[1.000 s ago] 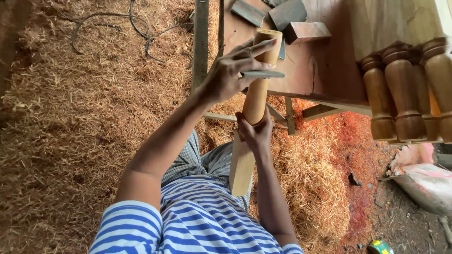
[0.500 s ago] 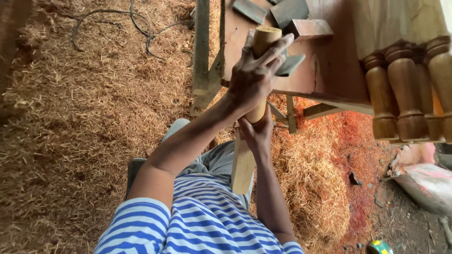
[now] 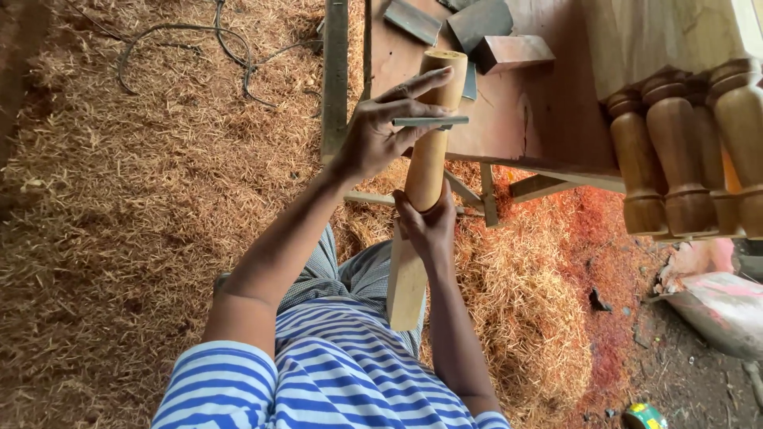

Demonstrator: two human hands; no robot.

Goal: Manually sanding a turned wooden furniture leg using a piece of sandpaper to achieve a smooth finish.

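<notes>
On the far left the floor [image 3: 119, 238] is thick with wood shavings, and one dark cord [image 3: 199, 48] snakes across them near the top.

Next comes the person's left hand [image 3: 381, 135]. Its fingers are partly spread, not in a fist. The thumb and fingers pinch one thin flat grey scraper [image 3: 429, 122]. The scraper lies sideways, and it presses across the wooden post [image 3: 425, 167] near the post's top end.

There is one wooden post in the hands. It is long, pale and round at the top, and flat-sided lower down. Its long way runs up and down the picture. The top end points away from the person and leans on the edge of the table [image 3: 509, 119]. The bottom end points back at the person's lap, over the striped shirt [image 3: 334, 373].

The right hand [image 3: 429, 226] is wrapped tight around the middle of the post, from below, with the thumb on the left side.

On the table, past the post's top end, lie three small blocks [image 3: 509, 52], dark and flat.

On the right, four turned wooden legs [image 3: 675, 151] stand close together side by side. They are brown, with rings and bumps. Below them the shavings turn reddish.
</notes>
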